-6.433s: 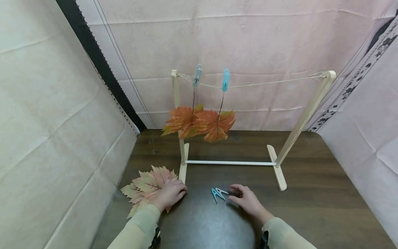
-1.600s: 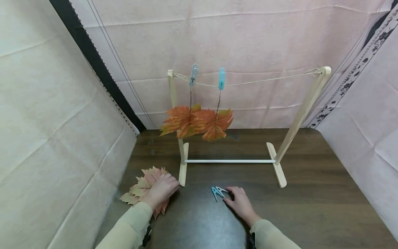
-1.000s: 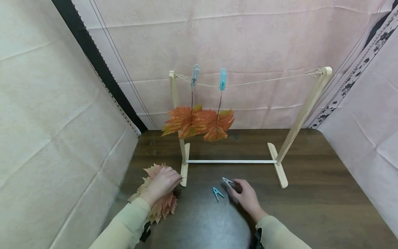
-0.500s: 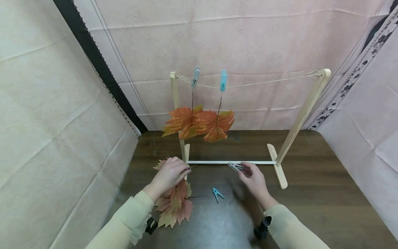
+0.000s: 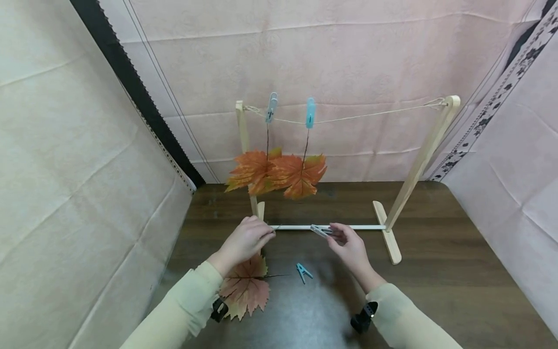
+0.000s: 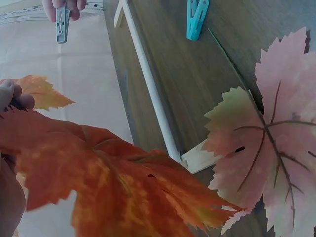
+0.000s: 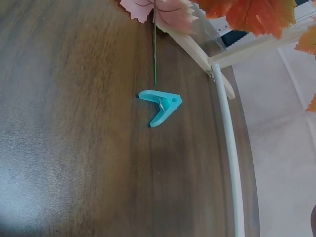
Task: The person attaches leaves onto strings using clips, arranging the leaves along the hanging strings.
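My left hand (image 5: 245, 241) pinches the thin stem of an artificial maple leaf, mostly hidden behind the hand in the head view; in the left wrist view the leaf (image 6: 111, 173) looks orange and fills the foreground. My right hand (image 5: 352, 247) holds a pale blue clothespin (image 5: 321, 230) by its handle end, in front of the white crossbar and pointing towards the left hand. Below, a pinkish maple leaf (image 5: 248, 291) lies on the table, partly under the left forearm, its stem pointing right. Beside that stem rests a turquoise clothespin (image 7: 160, 106).
A wooden stand with a left post (image 5: 242, 131), a right post (image 5: 423, 162) and a white crossbar (image 5: 362, 227) spans the back of the table (image 5: 440, 286). Two orange leaves (image 5: 301, 177) hang from its string (image 5: 370, 115) by blue clothespins (image 5: 310, 112). Pale cloth surrounds the table.
The right hand has picked one clothespin off the table and brought it up and leftward. The left hand has lifted a leaf by its stem, moving up and right; another leaf stays behind.
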Motion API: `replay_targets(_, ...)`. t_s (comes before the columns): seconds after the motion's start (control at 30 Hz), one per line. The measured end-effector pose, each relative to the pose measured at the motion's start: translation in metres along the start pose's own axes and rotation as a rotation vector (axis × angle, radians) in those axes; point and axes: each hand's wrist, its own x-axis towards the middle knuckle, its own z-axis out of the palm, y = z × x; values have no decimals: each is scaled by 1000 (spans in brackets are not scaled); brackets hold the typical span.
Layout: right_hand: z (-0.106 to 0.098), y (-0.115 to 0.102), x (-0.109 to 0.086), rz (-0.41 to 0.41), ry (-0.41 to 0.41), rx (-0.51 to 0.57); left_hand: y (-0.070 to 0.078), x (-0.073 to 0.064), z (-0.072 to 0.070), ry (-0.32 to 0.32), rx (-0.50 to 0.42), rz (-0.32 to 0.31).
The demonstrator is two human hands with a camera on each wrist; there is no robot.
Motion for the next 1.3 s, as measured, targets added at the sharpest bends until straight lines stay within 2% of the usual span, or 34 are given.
replay_targets(0.27,-1,-23,-5,-50,26,31,3,-2,4,-171,-129,-130)
replay_targets(0.4,0,-27,-7,-60,25,32,3,-5,7,-213,-185,-163)
replay_targets(0.57,2,-15,-5,-110,25,58,2,-6,7,-248,-215,-179)
replay_targets(0.73,0,-1,1,-78,21,2,1,-3,-3,-260,-256,-228)
replay_targets(0.97,-7,-13,9,-67,-1,21,1,4,-18,-223,-378,-326)
replay_targets(1.1,-12,-27,14,-83,0,32,3,11,-22,-224,-429,-358)
replay_targets(1.3,-24,-70,22,-158,23,121,9,23,-29,-212,-534,-366)
